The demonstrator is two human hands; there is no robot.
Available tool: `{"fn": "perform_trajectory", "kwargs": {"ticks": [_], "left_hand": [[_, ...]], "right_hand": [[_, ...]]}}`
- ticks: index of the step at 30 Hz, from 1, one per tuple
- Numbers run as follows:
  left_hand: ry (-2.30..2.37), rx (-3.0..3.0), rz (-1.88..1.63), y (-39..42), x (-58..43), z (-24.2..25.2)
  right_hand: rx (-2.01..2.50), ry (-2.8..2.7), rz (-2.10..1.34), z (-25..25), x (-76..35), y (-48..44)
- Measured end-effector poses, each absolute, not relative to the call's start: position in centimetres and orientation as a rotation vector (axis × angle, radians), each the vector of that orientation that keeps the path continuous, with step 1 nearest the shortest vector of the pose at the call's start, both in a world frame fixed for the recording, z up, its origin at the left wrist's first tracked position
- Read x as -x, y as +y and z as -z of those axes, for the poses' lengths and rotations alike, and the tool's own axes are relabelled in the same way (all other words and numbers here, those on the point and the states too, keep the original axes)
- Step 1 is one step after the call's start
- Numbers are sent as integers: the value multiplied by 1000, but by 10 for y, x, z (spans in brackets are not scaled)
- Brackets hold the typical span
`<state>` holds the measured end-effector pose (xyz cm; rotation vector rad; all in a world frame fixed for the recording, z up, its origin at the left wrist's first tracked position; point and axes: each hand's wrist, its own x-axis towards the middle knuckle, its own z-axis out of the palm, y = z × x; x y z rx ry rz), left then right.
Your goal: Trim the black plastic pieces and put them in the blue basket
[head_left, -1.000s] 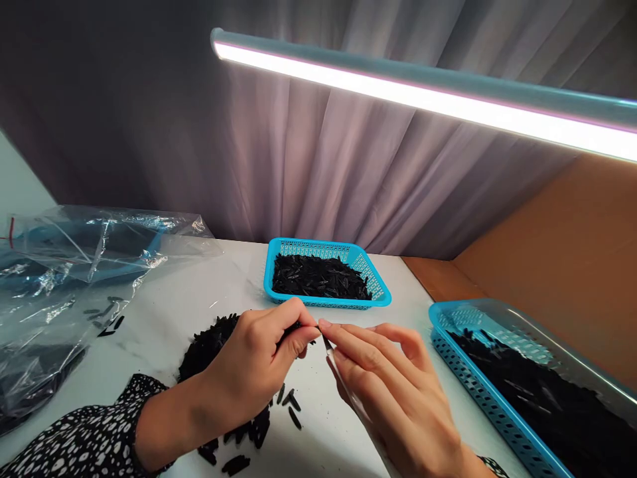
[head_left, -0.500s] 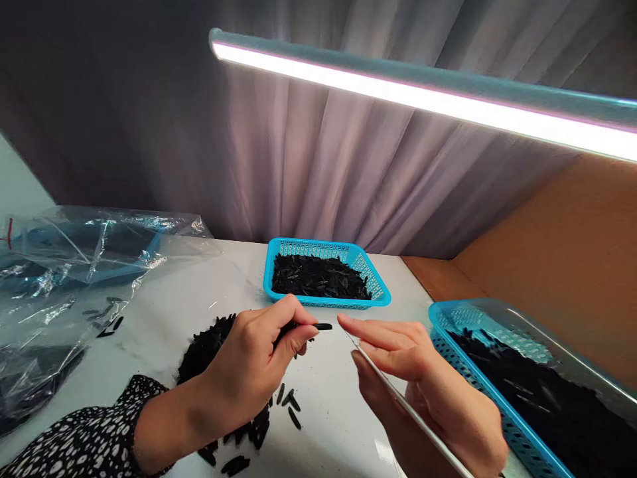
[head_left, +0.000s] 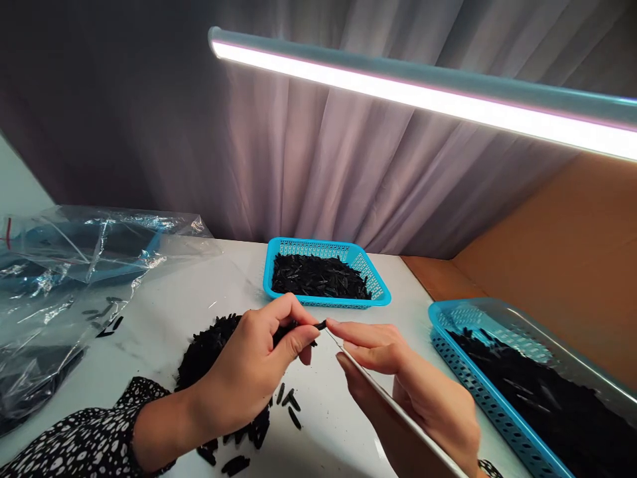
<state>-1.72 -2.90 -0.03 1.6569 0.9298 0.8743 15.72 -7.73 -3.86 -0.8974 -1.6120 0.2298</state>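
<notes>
My left hand (head_left: 263,358) pinches a small dark strip (head_left: 322,325) between thumb and forefinger, its end sticking out to the right. My right hand (head_left: 418,378) grips a thin, pale, long-handled tool (head_left: 398,408), its forefinger stretched along toward the strip. The tool's narrow tip is close beside the strip's end; whether they touch is unclear. Under and behind my left hand lies a heap of black strips (head_left: 209,348) on the white table (head_left: 343,431). A few loose strips (head_left: 294,417) lie below my hands.
A blue basket (head_left: 326,304) of black strips stands behind my hands. At the right is another blue basket (head_left: 502,405), partly covered by clear plastic. Clear plastic bags (head_left: 89,252) spread over the left side. A bright tube lamp (head_left: 398,93) hangs above, before a curtain (head_left: 298,159).
My right hand has moved left with the tool, bringing its forefinger and the tool's tip up to the strip's end. The strip's end now shows shorter and tilts upward. My left hand has barely moved.
</notes>
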Motion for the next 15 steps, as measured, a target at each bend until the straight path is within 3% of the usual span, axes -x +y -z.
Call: {"fn": "perform_trajectory", "kwargs": {"ticks": [15], "left_hand": [[798, -1263, -807, -32, 11, 3]], "right_hand": [[896, -1672, -35, 39, -155, -77]]}}
